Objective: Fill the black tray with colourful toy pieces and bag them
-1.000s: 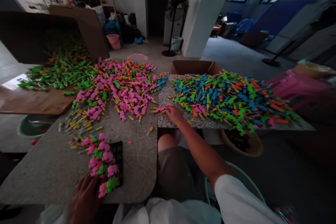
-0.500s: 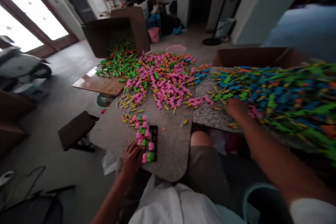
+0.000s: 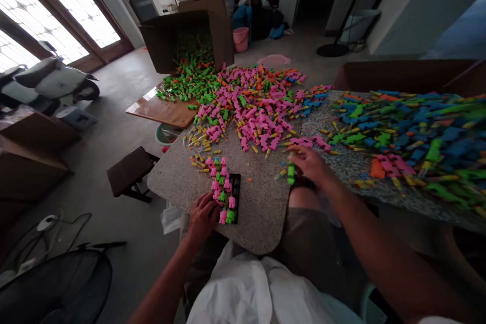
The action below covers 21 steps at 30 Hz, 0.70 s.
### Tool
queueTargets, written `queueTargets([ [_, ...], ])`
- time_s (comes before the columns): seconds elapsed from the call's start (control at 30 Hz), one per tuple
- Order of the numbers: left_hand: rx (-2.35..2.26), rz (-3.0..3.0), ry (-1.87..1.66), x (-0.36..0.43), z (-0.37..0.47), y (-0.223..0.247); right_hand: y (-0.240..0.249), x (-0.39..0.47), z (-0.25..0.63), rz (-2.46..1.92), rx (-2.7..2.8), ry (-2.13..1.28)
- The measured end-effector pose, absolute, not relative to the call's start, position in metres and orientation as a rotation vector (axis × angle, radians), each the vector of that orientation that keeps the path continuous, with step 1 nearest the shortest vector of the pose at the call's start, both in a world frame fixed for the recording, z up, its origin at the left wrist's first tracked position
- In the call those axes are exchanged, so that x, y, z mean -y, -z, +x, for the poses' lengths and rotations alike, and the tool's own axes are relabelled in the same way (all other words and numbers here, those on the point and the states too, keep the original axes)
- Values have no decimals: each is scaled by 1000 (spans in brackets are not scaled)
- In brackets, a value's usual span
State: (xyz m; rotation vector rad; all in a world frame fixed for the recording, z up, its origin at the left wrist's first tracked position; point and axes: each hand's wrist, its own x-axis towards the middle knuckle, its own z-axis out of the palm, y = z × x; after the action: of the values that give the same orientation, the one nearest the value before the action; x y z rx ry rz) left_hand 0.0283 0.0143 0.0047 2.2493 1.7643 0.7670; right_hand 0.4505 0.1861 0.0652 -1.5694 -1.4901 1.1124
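Observation:
A black tray (image 3: 236, 197) lies on the speckled stone table, with pink and green toy pieces (image 3: 224, 187) standing in rows on it. My left hand (image 3: 204, 214) rests at the tray's left side, its fingers against the pink pieces; whether it grips one is hidden. Over the table's right edge, my right hand (image 3: 307, 162) pinches a green toy piece (image 3: 291, 173). Beyond both hands spreads a heap of pink toys (image 3: 261, 116) with yellow ends. Blue, green and orange toys (image 3: 402, 121) cover the stone surface at the right.
A cardboard box (image 3: 224, 30) on its side spills green toys onto a brown board (image 3: 163, 109). Another box (image 3: 406, 75) stands behind the right-hand pile. To the left are a dark stool (image 3: 131, 169), a fan (image 3: 56, 288) and a scooter (image 3: 49, 81).
My right hand has moved left from the right-hand pile to the table's edge, now with a green piece in its fingers. My left hand stays beside the tray. The whole view has shifted.

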Motion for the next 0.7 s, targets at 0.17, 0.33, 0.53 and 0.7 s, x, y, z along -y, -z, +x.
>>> queueTargets([
  [0.17,-1750,2260,-783,-9,26,-1,-35,-135,364,-1558,1773,-1232],
  [0.33,-1796,2334,-832,-3,23,2,-30,-118,334,-1607,2157,-947],
  [0.53,-1735,2459,-964,5,8,13,-36,-117,336,-1612,2414,-854],
  [0.7,-1773,2360,-1029,-6,-23,60,-45,-130,357,-1606,2322,-675],
])
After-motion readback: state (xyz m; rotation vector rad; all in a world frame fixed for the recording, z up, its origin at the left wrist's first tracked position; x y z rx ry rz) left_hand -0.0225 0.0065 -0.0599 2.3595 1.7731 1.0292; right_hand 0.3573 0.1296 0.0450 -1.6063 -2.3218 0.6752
